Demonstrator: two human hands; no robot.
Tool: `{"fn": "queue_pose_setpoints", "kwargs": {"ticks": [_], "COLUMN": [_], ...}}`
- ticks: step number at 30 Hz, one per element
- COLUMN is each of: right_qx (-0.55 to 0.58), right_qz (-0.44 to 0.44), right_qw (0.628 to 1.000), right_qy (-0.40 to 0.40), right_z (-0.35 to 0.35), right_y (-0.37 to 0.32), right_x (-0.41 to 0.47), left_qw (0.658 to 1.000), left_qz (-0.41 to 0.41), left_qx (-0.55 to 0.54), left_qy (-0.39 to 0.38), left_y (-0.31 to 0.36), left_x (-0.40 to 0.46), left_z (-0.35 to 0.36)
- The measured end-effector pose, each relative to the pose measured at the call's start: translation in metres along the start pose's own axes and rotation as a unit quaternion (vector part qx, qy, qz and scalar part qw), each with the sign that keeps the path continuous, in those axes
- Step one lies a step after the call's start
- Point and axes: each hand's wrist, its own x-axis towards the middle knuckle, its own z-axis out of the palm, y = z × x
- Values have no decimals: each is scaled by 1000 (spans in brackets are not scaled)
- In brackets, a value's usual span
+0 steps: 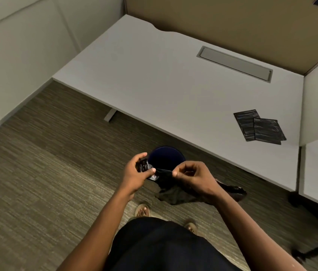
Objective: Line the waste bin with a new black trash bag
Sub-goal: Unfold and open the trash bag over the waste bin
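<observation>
Both hands, left hand (137,174) and right hand (192,176), are pinching a black trash bag (170,190) above the waste bin (166,156), partly hiding it; folded bags (259,127) are lying on the desk (164,79).

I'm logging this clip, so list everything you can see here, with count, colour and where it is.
desk: one, white, upper middle, against the partitions
cable tray lid: one, grey, set into the desk's far side
folded trash bags: two, black, overlapping, desk's right end
waste bin: one, dark blue, on the floor by the desk edge
trash bag: one, black, partly unfolded, held above the carpet
carpet: grey-brown, floor
left hand: gripping bunched bag
right hand: fingers pinching the bag's edge
</observation>
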Motion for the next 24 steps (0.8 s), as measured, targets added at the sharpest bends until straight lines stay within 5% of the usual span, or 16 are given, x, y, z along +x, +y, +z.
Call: {"fn": "queue_pose_setpoints", "kwargs": {"ticks": [5,9,11,15,18,24], "right_qx": [-86,6,29,-142,-235,-59], "right_qz": [15,81,140,151,112,117], "right_qw": [992,997,987,978,965,966], "right_qy": [-92,0,74,3,36,222], "right_z": [37,51,47,37,41,39], "right_y": [20,36,36,34,38,39], "right_x": [-14,-18,-13,8,21,39], "left_qw": [966,967,970,978,986,994], "left_qz": [-90,-77,-64,-43,-31,67], "left_qx": [-242,-242,-228,-179,-135,83], "left_qy": [-21,-26,-46,-96,-91,-16], "left_y": [1,10,12,12,12,6], "left_x": [11,13,15,19,25,41], "left_z": [2,5,6,8,6,-23]}}
